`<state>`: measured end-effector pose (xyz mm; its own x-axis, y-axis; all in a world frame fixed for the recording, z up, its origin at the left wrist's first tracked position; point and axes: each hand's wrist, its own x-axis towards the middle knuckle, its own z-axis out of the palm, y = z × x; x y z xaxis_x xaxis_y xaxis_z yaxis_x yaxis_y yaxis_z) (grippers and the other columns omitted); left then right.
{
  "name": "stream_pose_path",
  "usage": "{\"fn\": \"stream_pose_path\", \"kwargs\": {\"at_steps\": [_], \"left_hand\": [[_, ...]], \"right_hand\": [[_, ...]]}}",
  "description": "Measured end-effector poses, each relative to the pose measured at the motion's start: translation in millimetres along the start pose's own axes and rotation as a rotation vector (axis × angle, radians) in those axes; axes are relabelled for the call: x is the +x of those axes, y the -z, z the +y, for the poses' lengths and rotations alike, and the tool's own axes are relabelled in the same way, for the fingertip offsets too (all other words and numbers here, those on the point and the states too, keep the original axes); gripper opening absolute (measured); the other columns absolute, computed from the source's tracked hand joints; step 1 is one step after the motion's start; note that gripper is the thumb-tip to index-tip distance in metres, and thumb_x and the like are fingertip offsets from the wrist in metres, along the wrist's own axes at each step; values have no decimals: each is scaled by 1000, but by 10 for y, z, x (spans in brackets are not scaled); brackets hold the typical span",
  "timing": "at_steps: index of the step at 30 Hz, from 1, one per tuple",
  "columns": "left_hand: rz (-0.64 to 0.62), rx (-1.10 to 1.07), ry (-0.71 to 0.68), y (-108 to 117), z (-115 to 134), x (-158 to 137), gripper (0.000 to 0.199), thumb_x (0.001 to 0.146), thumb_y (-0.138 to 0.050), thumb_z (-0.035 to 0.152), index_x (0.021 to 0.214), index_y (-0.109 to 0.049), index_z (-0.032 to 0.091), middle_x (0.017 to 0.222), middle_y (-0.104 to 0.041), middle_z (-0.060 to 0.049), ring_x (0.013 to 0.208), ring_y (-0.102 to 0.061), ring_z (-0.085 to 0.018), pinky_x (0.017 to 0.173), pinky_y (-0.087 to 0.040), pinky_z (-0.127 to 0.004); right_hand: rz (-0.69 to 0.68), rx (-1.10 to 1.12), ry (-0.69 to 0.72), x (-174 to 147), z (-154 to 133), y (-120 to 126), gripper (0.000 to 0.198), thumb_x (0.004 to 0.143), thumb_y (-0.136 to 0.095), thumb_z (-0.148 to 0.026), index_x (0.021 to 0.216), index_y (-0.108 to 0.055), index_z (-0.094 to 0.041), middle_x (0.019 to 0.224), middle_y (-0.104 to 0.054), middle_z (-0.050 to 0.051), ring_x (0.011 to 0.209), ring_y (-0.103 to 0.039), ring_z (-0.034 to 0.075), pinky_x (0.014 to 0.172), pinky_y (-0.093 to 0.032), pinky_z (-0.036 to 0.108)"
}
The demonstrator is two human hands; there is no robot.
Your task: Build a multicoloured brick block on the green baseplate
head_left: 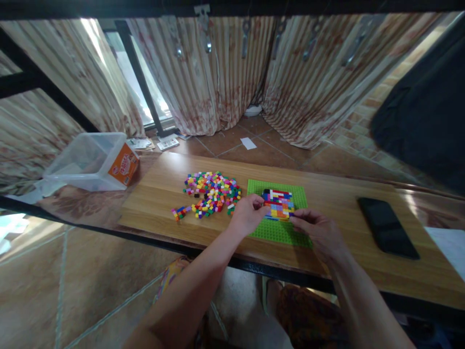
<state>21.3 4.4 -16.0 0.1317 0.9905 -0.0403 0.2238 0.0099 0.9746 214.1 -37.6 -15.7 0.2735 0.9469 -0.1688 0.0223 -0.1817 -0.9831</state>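
Note:
A green studded baseplate [279,236] lies on the wooden table, carrying a multicoloured block of toy bricks [278,206] set in rows. At the block's left edge, my left hand [247,214] has its thumb and fingers bent together against the bricks. My right hand [319,233] is at the lower right corner, thumb and forefinger pinched on a small dark purple brick [291,214] that touches or nearly touches the block. A blue strip [272,218] shows along the block's near edge. Left of the baseplate spreads a heap of loose toy bricks [214,189] in many colours.
A black phone [388,228] lies on the table [152,194] at the right. Beyond the table's left end, a clear plastic bin [87,165] with an orange label stands on a lower surface. Striped curtains [218,82] hang behind, and white paper [248,143] lies on the floor.

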Motion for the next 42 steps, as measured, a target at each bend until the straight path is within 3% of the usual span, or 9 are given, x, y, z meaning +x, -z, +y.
{"fn": "stream_pose_path", "kwargs": {"at_steps": [7, 12, 17, 20, 23, 26, 33, 42], "left_hand": [[-28, 28, -41, 38, -17, -43, 8, 81, -68, 21, 86, -68, 16, 76, -70, -3, 68, -61, -15, 64, -46, -26], [32, 105, -88, 274, 4, -36, 8, 84, -63, 20, 86, -70, 16, 76, -71, -3, 69, -62, -16, 66, -46, -26], [232, 270, -109, 743, -29, 60, 14, 83, -58, 13, 85, -71, 18, 76, -72, -3, 71, -63, -17, 69, -48, -26], [370, 480, -10, 1130, -30, 74, 23, 82, -54, 8, 88, -74, 19, 84, -74, -5, 81, -67, -19, 78, -50, -29], [423, 742, 165, 1469, -48, 31, 29, 81, -56, 7, 97, -76, 20, 96, -76, -7, 93, -68, -22, 87, -50, -32], [370, 847, 224, 1648, -90, -32, 31, 80, -58, 7, 99, -78, 21, 104, -76, -8, 99, -69, -23, 90, -50, -32], [276, 949, 186, 1642, -102, -84, 34, 81, -59, 11, 105, -79, 24, 101, -76, -8, 99, -69, -25, 90, -52, -33], [161, 899, 98, 1613, -46, -92, 27, 80, -60, 13, 93, -81, 25, 93, -77, -5, 94, -70, -24, 87, -53, -32]], "right_hand": [[20, -32, -38, 15, 28, 58, 38, 41, -93, -43, 65, -73, -21, 69, -68, 2, 58, -58, 14, 51, -49, 27], [52, -115, 43, -70, -76, 49, 24, 60, -87, -41, 70, -76, -22, 68, -67, 5, 61, -55, 15, 56, -43, 30], [121, -94, 60, -134, -200, -113, 21, 61, -85, -38, 69, -75, -21, 61, -62, 2, 60, -53, 14, 59, -42, 31], [144, -83, 60, -126, -206, -200, 26, 56, -85, -41, 68, -74, -21, 60, -60, 0, 60, -53, 14, 60, -43, 29], [156, -86, 81, -123, -204, -246, 31, 53, -83, -45, 69, -73, -20, 61, -60, -2, 62, -53, 14, 60, -43, 28], [149, -122, 76, -138, -223, -267, 32, 55, -82, -45, 72, -73, -20, 61, -60, -3, 63, -54, 13, 62, -44, 27], [159, -133, 84, -151, -255, -301, 29, 57, -81, -43, 71, -73, -19, 61, -62, -2, 63, -55, 13, 63, -44, 27], [193, -144, 78, -147, -252, -332, 27, 56, -81, -40, 72, -74, -19, 67, -67, 0, 65, -56, 14, 63, -46, 28]]}}
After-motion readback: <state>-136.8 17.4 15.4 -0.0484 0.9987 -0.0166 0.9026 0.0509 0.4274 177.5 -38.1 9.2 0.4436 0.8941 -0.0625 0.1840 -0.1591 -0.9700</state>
